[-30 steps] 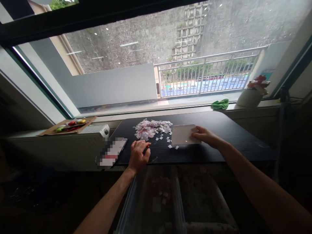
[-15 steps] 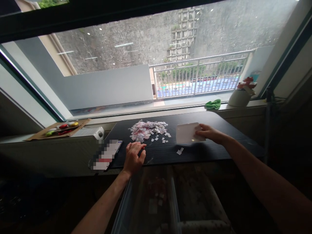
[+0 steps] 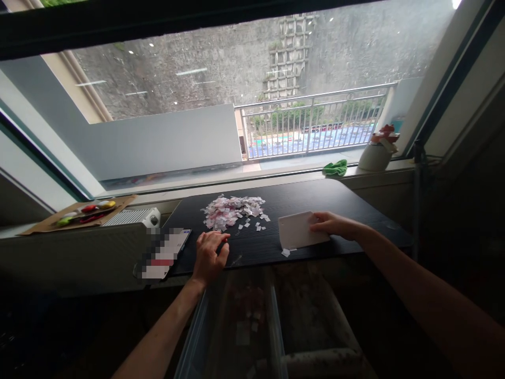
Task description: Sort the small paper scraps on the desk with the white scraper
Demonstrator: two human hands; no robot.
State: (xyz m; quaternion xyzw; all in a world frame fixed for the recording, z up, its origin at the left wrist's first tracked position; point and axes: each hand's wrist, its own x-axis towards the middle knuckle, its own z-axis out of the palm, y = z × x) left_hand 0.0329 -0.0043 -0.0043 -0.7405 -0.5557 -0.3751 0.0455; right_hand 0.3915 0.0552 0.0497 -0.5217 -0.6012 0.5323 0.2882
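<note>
Your right hand grips a flat white panel — well apart, your left hand is unclenched near the scrap pile.

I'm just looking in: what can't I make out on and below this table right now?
All in the head view:
- Right hand: some fingers, hidden behind the white card.
- Left hand: its palm, hidden by the back of the hand.
- Phone: its screen details, masked by pixelation.
- Paper pile: any print, too small.
- Clear bin: its contents, dim; its near end, cut off by the bottom edge.
</note>
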